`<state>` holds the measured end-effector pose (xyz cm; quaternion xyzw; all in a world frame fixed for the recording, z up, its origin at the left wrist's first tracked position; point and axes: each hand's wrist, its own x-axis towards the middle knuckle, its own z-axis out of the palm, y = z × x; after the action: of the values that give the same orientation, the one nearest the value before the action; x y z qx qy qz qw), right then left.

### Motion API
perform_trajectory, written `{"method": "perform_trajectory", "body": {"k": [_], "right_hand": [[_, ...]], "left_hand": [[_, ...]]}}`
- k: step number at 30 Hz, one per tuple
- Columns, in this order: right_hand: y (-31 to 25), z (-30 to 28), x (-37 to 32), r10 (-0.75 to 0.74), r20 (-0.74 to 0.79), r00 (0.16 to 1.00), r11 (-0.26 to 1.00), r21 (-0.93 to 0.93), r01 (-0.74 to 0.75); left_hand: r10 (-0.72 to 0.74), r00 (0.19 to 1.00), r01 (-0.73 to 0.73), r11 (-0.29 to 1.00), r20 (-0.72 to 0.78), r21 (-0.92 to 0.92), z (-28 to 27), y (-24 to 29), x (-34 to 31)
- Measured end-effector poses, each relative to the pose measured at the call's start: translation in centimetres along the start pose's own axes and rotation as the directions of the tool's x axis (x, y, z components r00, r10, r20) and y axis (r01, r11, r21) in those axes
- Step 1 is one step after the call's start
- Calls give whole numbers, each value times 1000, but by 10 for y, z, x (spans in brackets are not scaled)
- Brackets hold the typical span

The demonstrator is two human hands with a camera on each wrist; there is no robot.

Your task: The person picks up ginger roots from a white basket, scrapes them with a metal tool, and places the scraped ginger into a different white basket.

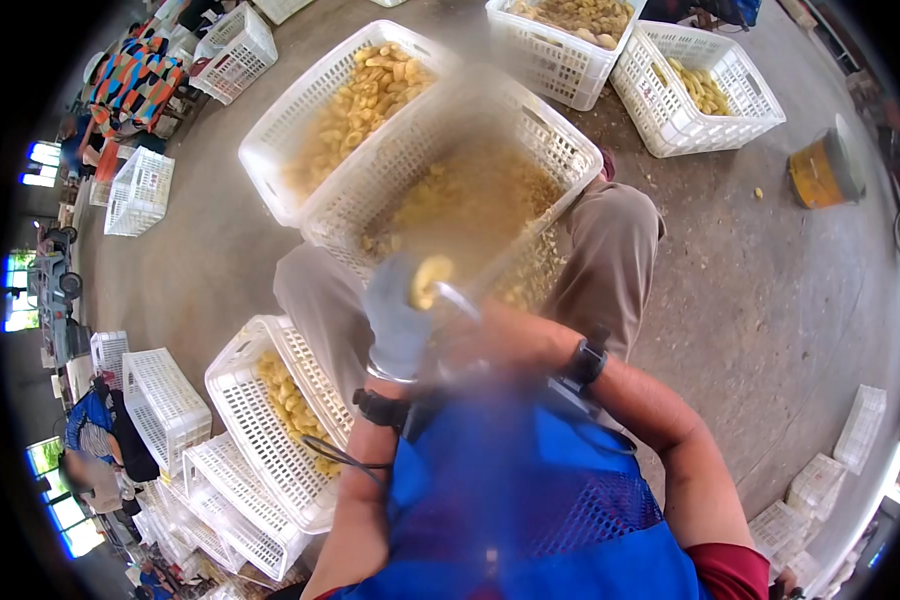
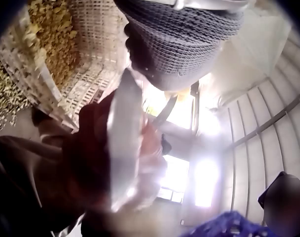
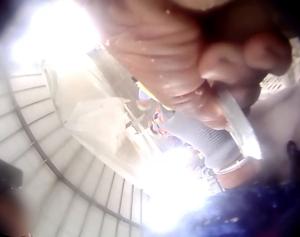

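Note:
Close in front of the blue apron, my left hand (image 1: 392,315), in a grey knitted glove, holds a curved yellow piece of produce (image 1: 431,280). My right hand (image 1: 505,338) is bare and grips a knife with a pale metal blade (image 1: 458,298) beside the yellow piece. In the left wrist view the pointed blade (image 2: 124,143) stands out large below the glove (image 2: 184,47). The right wrist view shows curled fingers (image 3: 224,61) around the blade's base, with the glove behind. Below the hands, between the knees, a white crate (image 1: 345,215) holds yellow-brown shavings.
Past the shavings crate, another white crate (image 1: 270,150) is heaped with yellow pieces. A crate of yellow pieces (image 1: 260,400) stands by the left leg. More crates (image 1: 660,130) and a yellow bucket (image 1: 815,172) are at far right. Several people are around the left edge.

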<state>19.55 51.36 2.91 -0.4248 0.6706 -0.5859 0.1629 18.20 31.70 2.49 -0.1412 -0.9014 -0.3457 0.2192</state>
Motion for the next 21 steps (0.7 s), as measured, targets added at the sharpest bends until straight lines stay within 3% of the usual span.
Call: {"method": "perform_trajectory", "body": {"k": [2,4,6,8,9,10,12,13,15,18,21], "right_hand": [[5,-1,0,-137,37,990,985,-102,140],[-1,-5,0,-73,88,993,993,-83,80],[-4,0,-1,-53,-5,999,998,20,53],[-5,1,1,97,12,995,986,137,-98],[-6,0,4,228,87,970,952,189,-241],[-6,-1,5,349,165,922,896,227,-380],[-2,3,3,125,34,992,974,187,-129],[-1,5,2,5,-24,1000,988,154,-1],[0,6,2,0,15,1000,991,133,-2],[-4,5,1,150,70,986,959,231,-162],[-12,1,5,325,140,935,848,394,-354]], "left_hand": [[44,998,-41,997,-42,64,-2,7,3],[59,997,-51,989,-57,138,-6,16,7],[53,998,-42,974,-43,224,-10,19,9],[54,995,-33,975,-89,220,-6,17,8],[52,992,-27,976,-112,216,-3,15,6],[-31,999,37,983,-34,181,-4,14,5],[-184,974,168,978,133,123,-6,10,4],[-117,989,106,987,92,119,-7,10,5],[19,1000,-19,992,5,121,-9,12,6],[89,989,-63,976,-117,209,-8,15,8],[62,990,-17,948,-129,318,-3,10,3]]}}
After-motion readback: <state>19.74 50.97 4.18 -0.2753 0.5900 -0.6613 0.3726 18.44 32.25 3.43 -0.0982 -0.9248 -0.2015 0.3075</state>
